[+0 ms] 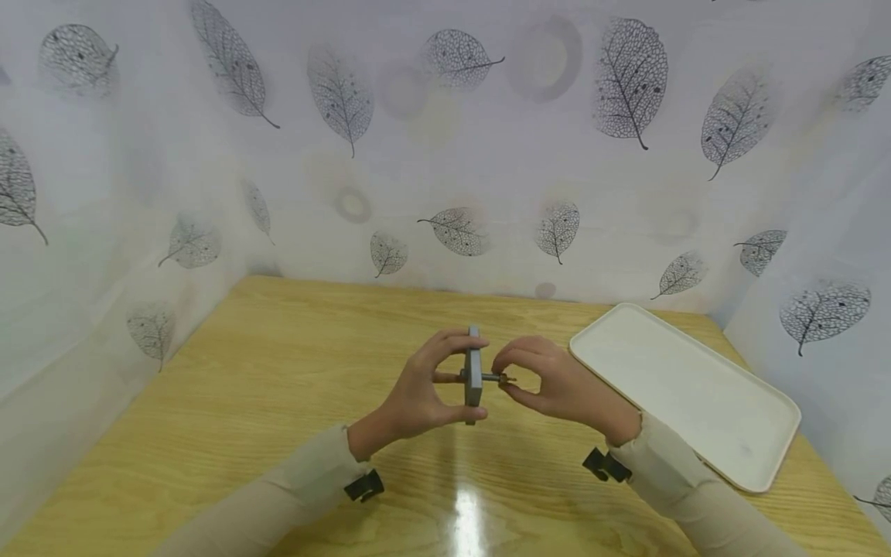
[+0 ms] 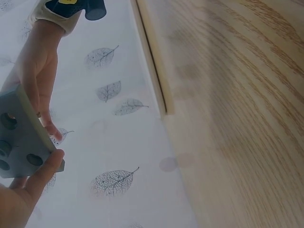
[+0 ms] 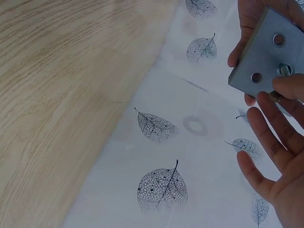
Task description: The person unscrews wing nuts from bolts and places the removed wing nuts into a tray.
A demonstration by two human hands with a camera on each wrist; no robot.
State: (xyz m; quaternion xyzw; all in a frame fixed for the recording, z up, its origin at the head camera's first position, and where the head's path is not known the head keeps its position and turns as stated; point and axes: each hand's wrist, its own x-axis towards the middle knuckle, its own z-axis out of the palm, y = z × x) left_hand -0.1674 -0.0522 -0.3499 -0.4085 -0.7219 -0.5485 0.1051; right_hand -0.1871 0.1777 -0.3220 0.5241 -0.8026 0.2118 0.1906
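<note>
My left hand [image 1: 419, 389] grips a grey metal plate [image 1: 474, 383] by its edges, fingers above and thumb below, holding it upright over the table. Several round holes show in the plate [image 3: 266, 54] in the right wrist view. A bolt [image 1: 490, 377] runs through the plate, its shank pointing right and its round head [image 2: 4, 148] on the left-hand side. With thumb and fingertips, my right hand [image 1: 560, 384] pinches a small brass-coloured piece [image 3: 275, 96] at the bolt's free end. Fingers partly hide that piece, so its exact shape cannot be made out.
A white rectangular tray [image 1: 685, 387] lies at the right of the wooden table [image 1: 292, 371], beside the right forearm. A pale curtain [image 1: 445, 170] with leaf prints hangs behind and along the sides. Each sleeve carries a dark wrist mount [image 1: 365, 486].
</note>
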